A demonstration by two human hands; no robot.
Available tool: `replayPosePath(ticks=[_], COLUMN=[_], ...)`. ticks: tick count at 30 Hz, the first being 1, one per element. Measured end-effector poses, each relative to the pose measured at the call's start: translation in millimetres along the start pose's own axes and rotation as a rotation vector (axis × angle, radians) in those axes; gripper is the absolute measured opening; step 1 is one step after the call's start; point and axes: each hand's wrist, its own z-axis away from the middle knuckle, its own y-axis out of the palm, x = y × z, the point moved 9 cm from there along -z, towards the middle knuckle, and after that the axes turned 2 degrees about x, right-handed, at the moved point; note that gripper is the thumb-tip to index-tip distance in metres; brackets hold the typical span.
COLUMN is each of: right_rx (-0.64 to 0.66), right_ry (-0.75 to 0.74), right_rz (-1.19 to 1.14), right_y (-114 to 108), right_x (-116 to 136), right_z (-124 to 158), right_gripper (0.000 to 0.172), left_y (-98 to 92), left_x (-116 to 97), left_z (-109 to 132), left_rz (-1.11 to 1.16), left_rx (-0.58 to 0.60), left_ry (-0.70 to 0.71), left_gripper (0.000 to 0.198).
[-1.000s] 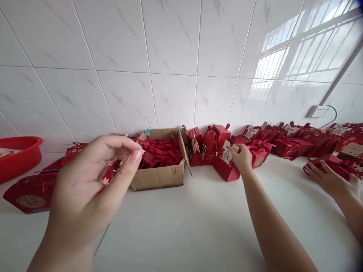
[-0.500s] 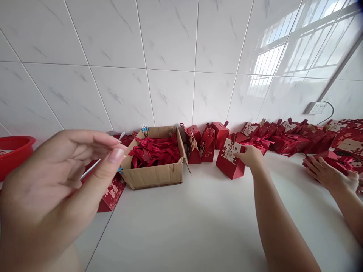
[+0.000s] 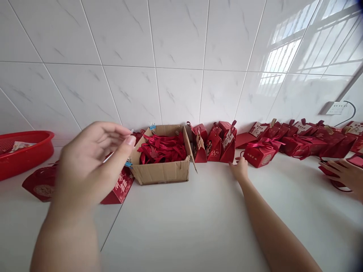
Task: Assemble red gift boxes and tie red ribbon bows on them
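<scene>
At 3 o'clock from the view's centre, a tall red cardboard gift box with a pale printed label [image 3: 227, 153] stands upright on a white table [image 3: 181, 226]. A person's right hand [image 3: 240, 170] rests at its lower corner, thumb and fingers parted, tips at the base. The left hand [image 3: 92, 164] hangs raised toward 9 o'clock, fingers curled, index tip and thumb nearly meeting; whether they pinch anything cannot be told. At its 3 o'clock, an open brown cardboard carton [image 3: 161, 174] holds dark-red satin ribbons [image 3: 164, 151]. Toward 4 o'clock, another person's hand [image 3: 347, 173] lies over red packaging [image 3: 329, 170].
</scene>
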Motion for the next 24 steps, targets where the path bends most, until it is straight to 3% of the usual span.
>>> replayPosePath(ticks=[3, 6, 10, 13, 18, 21, 24], right_rx=[0.089, 0.189, 0.269, 0.296, 0.350, 0.341, 0.303], right_ry=[0.074, 0.042, 0.017, 0.018, 0.005, 0.006, 0.031], right_rz=[-0.012, -0.048, -0.084, -0.095, -0.103, -0.103, -0.095], right_y=[9, 19, 24, 25, 33, 36, 38], right_x=[-5, 0, -1, -5, -2, 3, 2], right_z=[1, 2, -1, -3, 2, 5, 5], right_gripper=[0.031, 0.026, 0.023, 0.023, 0.021, 0.019, 0.027], left_y=[25.6, 60.1, 94.9, 106.9, 111.2, 94.9, 52.1], left_x=[42, 93, 130, 136, 127, 110, 93], left_z=[-13, -18, -13, -4, 9, 3, -15], left_rz=[-0.132, -0.257, -0.346, -0.426, -0.487, -0.467, -0.434], left_rx=[0.140, 0.304, 0.451, 0.561, 0.727, 0.694, 0.514], left_ry=[-0.128, -0.227, -0.261, -0.274, -0.295, -0.264, -0.230], left_gripper=[0.014, 0.007, 0.006, 0.008, 0.030, 0.027, 0.026])
